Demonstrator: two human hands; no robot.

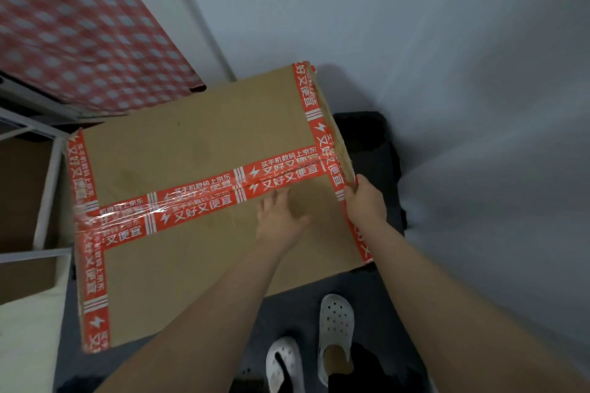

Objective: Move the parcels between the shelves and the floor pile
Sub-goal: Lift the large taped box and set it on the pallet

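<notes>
one cardboard parcel (198,137), red tape bands, tilted in front of person, beside white shelf frame (48,195), over dark floor (287,306). second parcel, red checked (79,25), on shelf upper left. two hands on cardboard parcel: left hand (279,220) flat on top near tape, fingers straight, spread; right hand (364,201) grips right edge, fingers curled round it. two white clogs (335,325) below.

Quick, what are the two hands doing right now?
Left hand: open, lying flat on top of the cardboard box.
Right hand: closed, gripping the box's right edge.
</notes>
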